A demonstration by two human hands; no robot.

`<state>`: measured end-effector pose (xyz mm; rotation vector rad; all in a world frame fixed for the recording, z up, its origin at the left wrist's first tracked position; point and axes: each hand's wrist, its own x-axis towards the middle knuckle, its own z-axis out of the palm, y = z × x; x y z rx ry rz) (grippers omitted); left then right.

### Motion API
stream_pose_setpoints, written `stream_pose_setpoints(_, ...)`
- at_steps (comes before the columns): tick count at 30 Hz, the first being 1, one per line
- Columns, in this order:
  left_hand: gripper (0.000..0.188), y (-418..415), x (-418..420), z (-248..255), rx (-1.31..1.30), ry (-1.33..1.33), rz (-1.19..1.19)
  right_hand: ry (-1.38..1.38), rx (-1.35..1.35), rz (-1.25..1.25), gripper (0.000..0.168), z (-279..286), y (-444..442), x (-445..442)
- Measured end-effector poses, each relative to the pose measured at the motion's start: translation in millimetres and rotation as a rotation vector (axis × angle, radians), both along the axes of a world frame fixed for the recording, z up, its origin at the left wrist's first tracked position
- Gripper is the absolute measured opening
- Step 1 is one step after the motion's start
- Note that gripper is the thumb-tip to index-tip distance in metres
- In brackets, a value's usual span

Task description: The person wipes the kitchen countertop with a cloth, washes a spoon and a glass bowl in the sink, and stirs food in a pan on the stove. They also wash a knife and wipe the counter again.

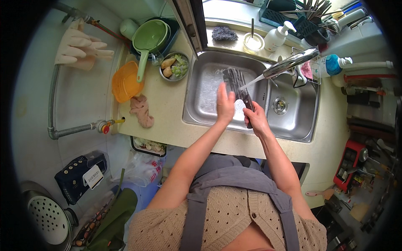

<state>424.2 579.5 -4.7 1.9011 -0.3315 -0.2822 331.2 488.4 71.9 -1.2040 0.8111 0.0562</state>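
Observation:
My right hand [257, 116] grips the dark handle of a broad-bladed kitchen knife, likely a cleaver [234, 80], over the larger basin of a steel sink [201, 103]. Water from the chrome faucet [282, 64] runs onto the knife near where blade and handle meet. My left hand [225, 102] is blurred, beside the left edge of the blade, its fingers raised and the thumb apart; whether it touches the blade is unclear. A round whitish patch shows in the basin between my hands.
Left of the sink stand a steel bowl of vegetables [173, 79], a green colander [150, 34], an orange basket [122, 84] and a crumpled cloth [142, 111]. Behind it are a dark scouring pad [224, 33], a small dish [253, 44] and a pump bottle [274, 39]. The smaller basin [295, 116] lies right.

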Motion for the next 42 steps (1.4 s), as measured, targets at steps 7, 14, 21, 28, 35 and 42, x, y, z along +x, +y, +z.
stream_pose_setpoints(7, 0.068, -8, 38, 42, 0.272, -0.595, -0.715, -0.132, 0.45, -0.061, 0.014, 23, -4, -13)
stream_pose_setpoints(14, 0.079, -6, 70, -20, 0.083, -0.403, -0.297, -0.139, 0.553, 0.014, 0.014, 30, -16, -13)
stream_pose_setpoints(21, 0.075, 24, 69, -23, -0.747, 1.059, -0.306, -0.113, -1.41, 0.471, 0.046, 22, -24, 2)
stream_pose_setpoints(28, 0.024, 0, 40, 9, -0.885, 1.078, -0.164, -0.218, -1.285, 0.349, 0.028, 5, -31, 10)
stream_pose_setpoints(35, 0.018, -19, 28, 7, -0.672, 1.061, -0.198, -0.211, 0.827, -0.387, 0.015, -25, -50, 80)
stream_pose_setpoints(42, 0.025, -13, 27, 4, -0.798, 1.24, -0.021, -0.121, -0.868, 0.223, 0.024, 0, -43, 26)
